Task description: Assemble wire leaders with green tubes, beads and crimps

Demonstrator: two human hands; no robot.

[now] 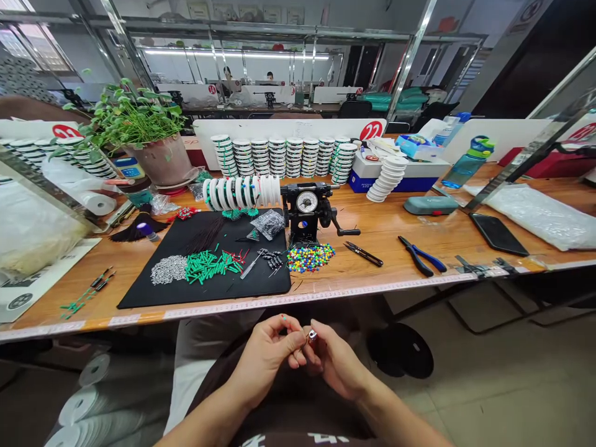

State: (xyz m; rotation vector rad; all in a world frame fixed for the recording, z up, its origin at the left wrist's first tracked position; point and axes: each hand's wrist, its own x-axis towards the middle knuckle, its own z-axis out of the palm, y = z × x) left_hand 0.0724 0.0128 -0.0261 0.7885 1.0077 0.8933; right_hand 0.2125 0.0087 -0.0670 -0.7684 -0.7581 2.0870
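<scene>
Above my lap, in front of the table edge, my left hand (pixel 272 351) and my right hand (pixel 333 357) meet at the fingertips. A small shiny metal-topped object (pixel 312 335) sits in my right hand's closed fingers; it looks like a lighter. The left thumb and forefinger are pinched together, with a tiny green bit showing at the fingers; what else they hold is too small to tell. Beyond them on the black mat (pixel 153 292) lie green tubes (pixel 209 266), silvery pieces (pixel 168 270) and black parts (pixel 273 258). Colourful beads (pixel 310 257) are heaped beside the mat.
A black winding machine (pixel 307 208) holds a row of white spools (pixel 242 192). Stacked spools (pixel 278 158) stand behind. Thread snips (pixel 363 253), pliers (pixel 421 256), a phone (pixel 498 234) and a bottle (pixel 469 162) are to the right. A potted plant (pixel 161 161) stands back left.
</scene>
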